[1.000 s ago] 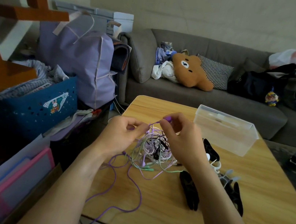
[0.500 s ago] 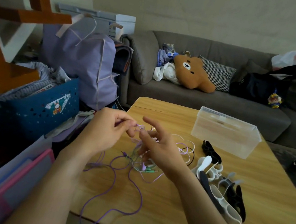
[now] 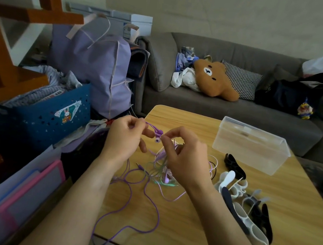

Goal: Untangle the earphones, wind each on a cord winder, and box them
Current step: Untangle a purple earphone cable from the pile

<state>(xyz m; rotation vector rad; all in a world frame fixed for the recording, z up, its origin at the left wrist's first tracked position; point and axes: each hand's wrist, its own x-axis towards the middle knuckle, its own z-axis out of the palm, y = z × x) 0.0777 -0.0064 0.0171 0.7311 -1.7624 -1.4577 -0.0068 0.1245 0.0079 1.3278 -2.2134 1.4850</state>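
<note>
A tangle of earphones [image 3: 161, 170] in purple, pink, green and black lies on the wooden table [image 3: 192, 232]. My left hand [image 3: 124, 140] pinches the purple cord just behind its two earbuds [image 3: 158, 135], lifted above the pile. My right hand [image 3: 184, 157] pinches cords at the top of the tangle, right beside the earbuds. The purple cord [image 3: 141, 220] loops down toward the table's near edge. Several black and white cord winders [image 3: 244, 206] lie to the right. A clear plastic box [image 3: 251, 144] stands at the far right of the table.
A blue basket [image 3: 48, 114] and a lilac bag [image 3: 102, 65] stand left of the table, with folders [image 3: 26, 192] at the near left. A grey sofa [image 3: 242, 111] with a bear cushion runs behind. A wooden shelf [image 3: 12, 37] rises at the far left.
Both hands rose from the pile; the left hand now holds the purple earbuds up, and the right hand's fingers have closed on cords beside them.
</note>
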